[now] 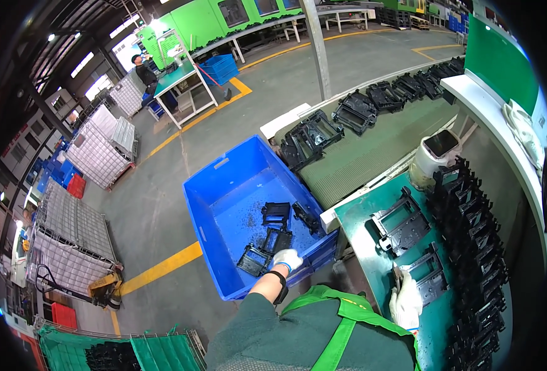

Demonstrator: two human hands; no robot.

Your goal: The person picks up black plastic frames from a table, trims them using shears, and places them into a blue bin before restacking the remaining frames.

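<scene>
My left hand [287, 260], in a white glove, reaches into the blue crate [206, 238] beside black plastic frames [277, 240]. Its fingertips are at the nearest frame, but I cannot make out whether they grip it. More black parts lie on the crate floor, one a narrow piece [305, 217] against the right wall. Over the green-topped bench my gloved right hand [405, 304] is closed round a small hand tool [397, 272], its kind unclear. Just right of it lies a black frame [427, 276]; another frame [402, 224] rests farther up the bench.
A dense row of stacked black parts [471, 260] lines the bench's right side. Beyond the crate a conveyor belt [347, 167] carries several black frames. A white container [434, 154] with a dark-screened device stands at the bench's far end. Wire cages [75, 229] stand left; a person [145, 73] is far off.
</scene>
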